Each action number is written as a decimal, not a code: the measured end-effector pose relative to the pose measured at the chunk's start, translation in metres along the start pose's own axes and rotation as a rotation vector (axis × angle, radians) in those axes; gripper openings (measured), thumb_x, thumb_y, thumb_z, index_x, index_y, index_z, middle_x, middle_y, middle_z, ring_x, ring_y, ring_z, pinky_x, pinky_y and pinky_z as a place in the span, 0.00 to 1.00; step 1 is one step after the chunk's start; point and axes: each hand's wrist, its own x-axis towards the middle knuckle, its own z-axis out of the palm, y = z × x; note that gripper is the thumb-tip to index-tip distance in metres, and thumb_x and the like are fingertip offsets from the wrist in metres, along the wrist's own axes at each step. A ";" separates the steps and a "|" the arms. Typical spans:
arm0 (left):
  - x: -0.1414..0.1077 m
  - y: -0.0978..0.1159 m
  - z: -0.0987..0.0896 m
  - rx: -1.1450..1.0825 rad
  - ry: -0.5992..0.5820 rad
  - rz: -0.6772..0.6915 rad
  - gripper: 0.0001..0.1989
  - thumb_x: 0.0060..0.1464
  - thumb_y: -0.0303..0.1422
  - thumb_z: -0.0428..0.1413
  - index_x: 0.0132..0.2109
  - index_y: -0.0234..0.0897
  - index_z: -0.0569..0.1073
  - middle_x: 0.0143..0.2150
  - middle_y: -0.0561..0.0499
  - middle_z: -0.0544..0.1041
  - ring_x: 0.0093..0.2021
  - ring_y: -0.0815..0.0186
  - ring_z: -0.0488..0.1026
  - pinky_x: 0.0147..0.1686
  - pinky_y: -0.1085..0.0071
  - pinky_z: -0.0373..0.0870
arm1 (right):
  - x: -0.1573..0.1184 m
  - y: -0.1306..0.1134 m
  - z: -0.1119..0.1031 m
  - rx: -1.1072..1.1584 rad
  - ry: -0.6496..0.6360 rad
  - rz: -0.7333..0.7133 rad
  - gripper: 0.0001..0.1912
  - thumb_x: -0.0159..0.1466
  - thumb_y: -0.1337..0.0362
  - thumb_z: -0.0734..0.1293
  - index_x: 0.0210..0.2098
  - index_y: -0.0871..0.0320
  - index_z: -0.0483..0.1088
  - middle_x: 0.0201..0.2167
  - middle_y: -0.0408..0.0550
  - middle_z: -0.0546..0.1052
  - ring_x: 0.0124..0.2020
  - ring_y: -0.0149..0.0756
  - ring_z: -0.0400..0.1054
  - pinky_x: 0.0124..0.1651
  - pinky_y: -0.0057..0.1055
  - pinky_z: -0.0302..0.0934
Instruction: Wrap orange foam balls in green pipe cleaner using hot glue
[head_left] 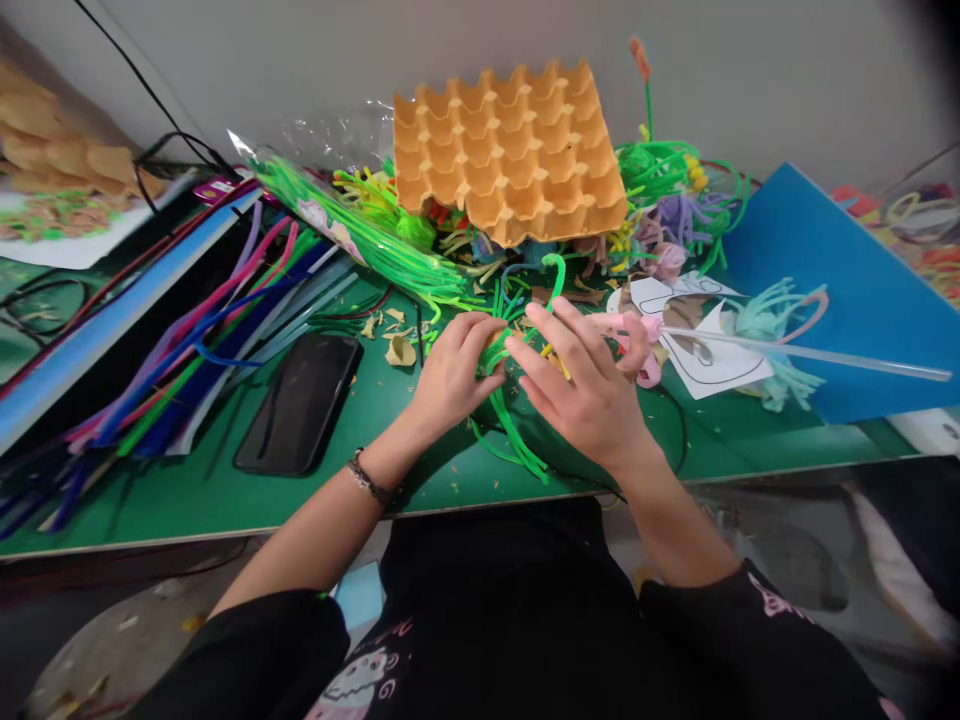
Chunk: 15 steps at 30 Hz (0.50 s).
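My left hand (459, 372) pinches a bundle of green pipe cleaners (514, 430) between thumb and fingers, and their loose ends hang down toward the table's front edge. From this bundle one pipe cleaner rises to a hooked tip (555, 263). Close beside it is my right hand (589, 385), its fingers spread and bent slightly over the bundle; whether the fingertips touch the green strands is hard to see. Just past the right hand lies a pink tool (651, 368), seemingly a glue gun, with a long clear stick (825, 355) extending right.
A cardboard egg tray (510, 150) rests on piled pipe cleaners at the back. Left are a bagged green bundle (390, 250), a black phone (300, 405) and coloured pipe cleaners (195, 340). Right are a paper cutout (727, 355), a teal tassel (776, 335) and a blue board (832, 270).
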 end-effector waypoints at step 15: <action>-0.004 0.011 0.000 -0.029 -0.023 0.101 0.22 0.55 0.32 0.53 0.55 0.33 0.57 0.49 0.40 0.67 0.49 0.58 0.66 0.49 0.60 0.67 | -0.011 0.000 0.015 0.284 0.026 0.097 0.06 0.63 0.66 0.65 0.30 0.60 0.70 0.25 0.46 0.69 0.29 0.34 0.61 0.33 0.31 0.57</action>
